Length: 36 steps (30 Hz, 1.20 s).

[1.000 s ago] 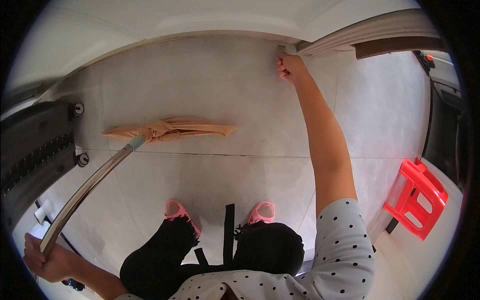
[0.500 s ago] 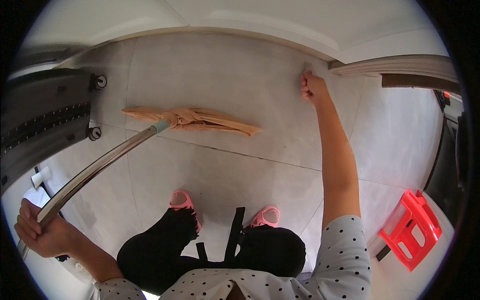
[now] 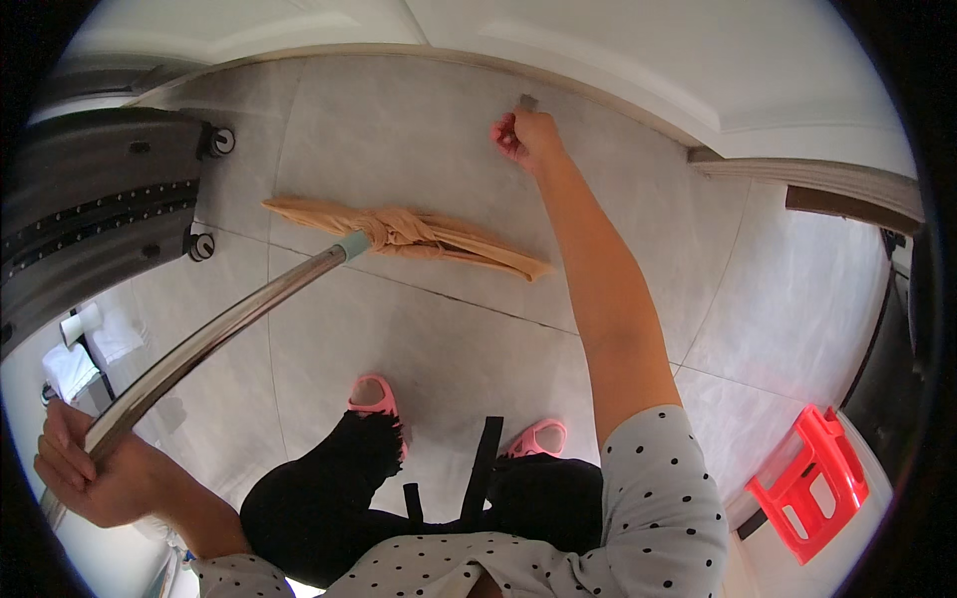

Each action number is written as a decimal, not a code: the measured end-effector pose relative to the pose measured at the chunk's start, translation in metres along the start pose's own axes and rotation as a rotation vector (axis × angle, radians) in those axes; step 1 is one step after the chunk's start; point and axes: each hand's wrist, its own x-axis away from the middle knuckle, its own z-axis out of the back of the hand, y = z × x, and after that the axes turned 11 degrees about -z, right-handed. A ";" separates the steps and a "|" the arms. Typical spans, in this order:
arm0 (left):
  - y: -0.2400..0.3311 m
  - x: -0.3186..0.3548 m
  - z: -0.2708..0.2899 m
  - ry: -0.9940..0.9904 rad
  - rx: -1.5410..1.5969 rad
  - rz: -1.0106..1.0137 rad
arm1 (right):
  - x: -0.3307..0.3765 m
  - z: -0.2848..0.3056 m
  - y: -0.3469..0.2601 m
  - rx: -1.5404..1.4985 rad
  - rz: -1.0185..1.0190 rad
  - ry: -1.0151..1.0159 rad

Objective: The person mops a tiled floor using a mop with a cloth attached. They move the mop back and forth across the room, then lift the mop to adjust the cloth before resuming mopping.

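Observation:
My left hand (image 3: 95,466) is wrapped round the shiny metal pole of a mop (image 3: 219,334) at the lower left. A pale green collar joins the pole to the mop head, which is wrapped in knotted tan stretchy fabric (image 3: 399,231) and lies on the grey tiles. Beyond it, with the arm stretched forward, my right hand (image 3: 526,138) is closed low over the floor near the white panelled front. A small grey piece (image 3: 527,102) shows at its far side, too small to tell its kind.
On the left lies or stands a black suitcase (image 3: 100,204) with small wheels. White panels with a baseboard (image 3: 429,50) close off the far side. A red plastic stool-like piece (image 3: 812,483) is at the lower right. My feet wear pink sandals (image 3: 371,394).
My right hand has moved left along the far panels, the small grey piece with it. The whole view has shifted slightly; my left hand keeps its grip on the mop pole.

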 end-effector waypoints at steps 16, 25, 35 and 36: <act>-0.010 0.006 0.012 0.000 -0.435 -0.237 | -0.028 -0.062 -0.003 0.109 -0.122 -0.182; -0.005 -0.006 0.049 -0.259 -0.173 -0.110 | -0.023 -0.093 0.000 0.033 -0.095 -0.047; -0.003 0.008 0.034 -0.315 -1.123 -0.350 | -0.033 -0.077 -0.004 -0.022 -0.079 -0.093; -0.003 0.007 0.036 -0.305 -0.973 -0.293 | -0.033 -0.068 0.005 -0.059 -0.101 -0.117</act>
